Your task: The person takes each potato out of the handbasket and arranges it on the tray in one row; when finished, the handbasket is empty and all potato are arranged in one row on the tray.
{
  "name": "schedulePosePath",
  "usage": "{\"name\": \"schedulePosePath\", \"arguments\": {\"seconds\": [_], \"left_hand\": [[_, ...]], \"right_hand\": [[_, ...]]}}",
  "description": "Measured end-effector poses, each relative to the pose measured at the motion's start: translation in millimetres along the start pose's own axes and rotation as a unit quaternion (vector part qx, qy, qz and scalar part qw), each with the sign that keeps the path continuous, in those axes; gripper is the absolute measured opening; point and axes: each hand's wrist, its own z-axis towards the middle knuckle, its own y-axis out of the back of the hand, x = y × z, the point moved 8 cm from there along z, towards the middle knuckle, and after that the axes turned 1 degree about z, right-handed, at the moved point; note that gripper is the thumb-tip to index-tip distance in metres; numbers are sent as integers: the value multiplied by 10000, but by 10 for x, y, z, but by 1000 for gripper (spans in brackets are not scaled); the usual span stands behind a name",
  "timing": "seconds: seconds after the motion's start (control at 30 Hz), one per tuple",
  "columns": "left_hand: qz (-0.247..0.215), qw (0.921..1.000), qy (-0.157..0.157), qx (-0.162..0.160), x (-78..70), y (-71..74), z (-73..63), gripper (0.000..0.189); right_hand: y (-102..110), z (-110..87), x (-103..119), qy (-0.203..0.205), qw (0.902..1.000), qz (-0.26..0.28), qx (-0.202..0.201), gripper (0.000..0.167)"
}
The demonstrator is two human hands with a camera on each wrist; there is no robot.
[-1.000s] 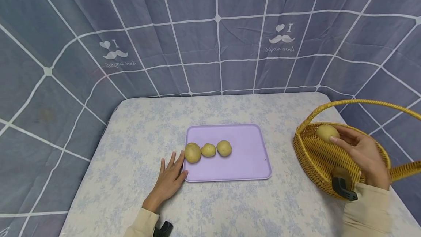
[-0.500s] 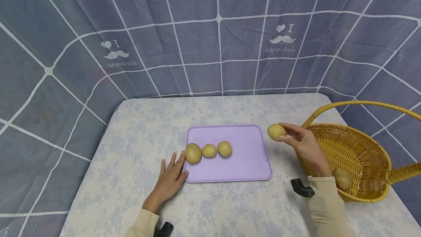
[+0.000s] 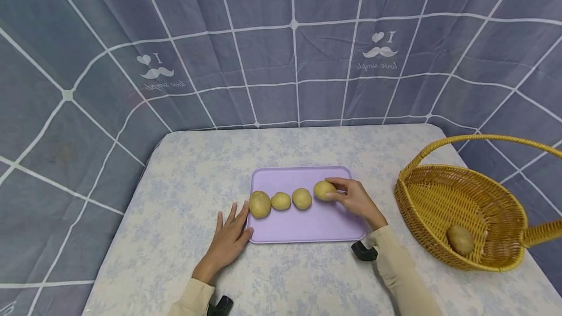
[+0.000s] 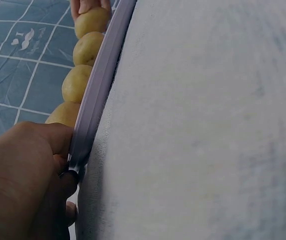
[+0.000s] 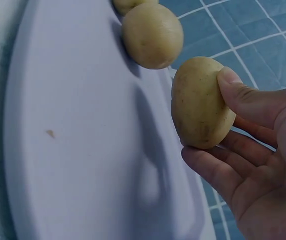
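Observation:
Between thumb and fingers, my right hand (image 3: 352, 199) pinches a potato (image 3: 324, 190) over the right half of the lilac tray (image 3: 303, 232). The right wrist view shows this held potato (image 5: 199, 102) close above the tray, with its shadow on the surface. To its left a large potato (image 3: 260, 204), a small potato (image 3: 281, 201) and a round potato (image 3: 302, 199) lie in a row. My left hand (image 3: 226, 238) rests at the tray's left edge, fingers spread and fairly straight, fingertips right by the large potato.
A yellow wicker basket (image 3: 406, 208) with a tall handle stands at the right, one potato (image 3: 460, 239) inside. A floral cloth (image 3: 193, 169) covers the table. Grey-blue checked curtains (image 3: 263, 62) hang behind and at the sides.
My right hand has lifted a potato out of the basket and carried it left over the tray, beside the row. The left hand has stayed in place.

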Motion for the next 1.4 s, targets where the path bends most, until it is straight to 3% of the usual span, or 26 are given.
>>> {"name": "schedulePosePath", "arguments": {"seconds": [0.27, 0.6, 0.97, 1.4], "left_hand": [[-5, 9998, -110, -139, -38, 28, -3, 64], [18, 9999, -90, -92, -31, 19, -6, 65], [34, 9998, -81, -160, -29, 27, -17, 65], [-14, 9999, -59, -112, -27, 17, -14, 65]], "right_hand": [[-62, 3, -28, -6, 9999, -158, 56, 44], [-144, 17, -64, 24, 9992, -333, 205, 45], [-167, 17, 74, 146, 9951, -841, 505, 45], [-201, 28, 48, 18, 9954, -743, 607, 46]]}}
